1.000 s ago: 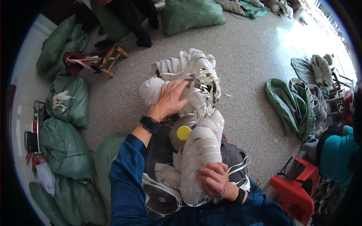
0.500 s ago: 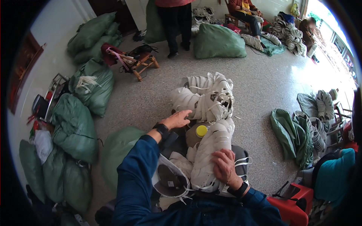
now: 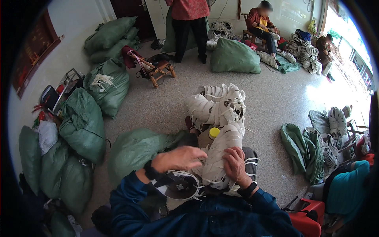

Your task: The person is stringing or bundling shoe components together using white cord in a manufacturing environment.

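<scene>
A nested row of white shoe uppers [image 3: 224, 147] lies across my lap, with loose laces at its sides. My right hand [image 3: 235, 166] is closed round the right edge of this row, fingers bent over its top. Just left of the row, my left hand [image 3: 179, 158] hovers with fingers stretched toward it, slightly blurred, and nothing visible in them. Below that hand a single shoe upper [image 3: 179, 186] lies with its dark lining facing up. A yellow-lidded jar [image 3: 214, 132] stands beside the row. Farther out sits a larger heap of white shoe uppers [image 3: 219, 104].
Stuffed green sacks [image 3: 82, 130] line the left wall, and a green sack [image 3: 134, 148] lies by my left arm. Ahead are a bamboo stool [image 3: 156, 71], a standing person [image 3: 189, 27] and a seated person [image 3: 262, 25]. On the right are a red stool [image 3: 306, 217] and green cloth [image 3: 302, 150].
My left hand has come back from the far heap toward my body, beside the near row. My right hand keeps its hold. The whole view has shifted slightly, showing more of the far wall.
</scene>
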Tool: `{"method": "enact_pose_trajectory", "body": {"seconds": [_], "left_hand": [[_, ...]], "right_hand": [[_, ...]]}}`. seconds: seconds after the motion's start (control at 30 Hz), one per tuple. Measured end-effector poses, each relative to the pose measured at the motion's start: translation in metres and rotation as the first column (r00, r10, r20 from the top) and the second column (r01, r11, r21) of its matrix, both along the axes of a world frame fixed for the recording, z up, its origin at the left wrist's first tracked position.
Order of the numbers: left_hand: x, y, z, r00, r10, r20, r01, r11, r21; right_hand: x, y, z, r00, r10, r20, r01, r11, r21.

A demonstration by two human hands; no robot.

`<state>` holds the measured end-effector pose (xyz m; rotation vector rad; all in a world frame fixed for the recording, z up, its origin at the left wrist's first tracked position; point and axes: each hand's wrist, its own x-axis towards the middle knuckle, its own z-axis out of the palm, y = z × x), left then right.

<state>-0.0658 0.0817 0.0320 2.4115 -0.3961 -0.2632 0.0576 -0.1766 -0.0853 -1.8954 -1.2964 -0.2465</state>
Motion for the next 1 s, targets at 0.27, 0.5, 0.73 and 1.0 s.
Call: {"method": "enact_pose_trajectory", "body": {"seconds": [0.27,0.5,0.73,1.0], "left_hand": [[-0.008,0.148,0.101,0.46,0.126,0.879,-0.688,0.677,0.263],[-0.021,0.196,0.107,0.299,0.7,0.649,-0.662,0.642,-0.387],[-0.04,0.116,0.139,0.223,0.815,0.535,-0.317,0.579,-0.751],[-0.042,-0.007,0.009,0.916,0.388,-0.104,-0.369,0.713,-0.596]], "right_hand": [[-0.001,0.001,0.004,1.0,-0.012,0.013,0.012,1.0,0.012],[-0.005,0.003,0.002,1.0,-0.025,-0.002,0.025,1.0,0.004],[-0.004,0.002,0.002,0.999,-0.041,0.019,0.041,0.999,-0.003],[-0.003,-0.003,-0.001,0.999,-0.012,0.035,0.013,0.999,-0.033]]}}
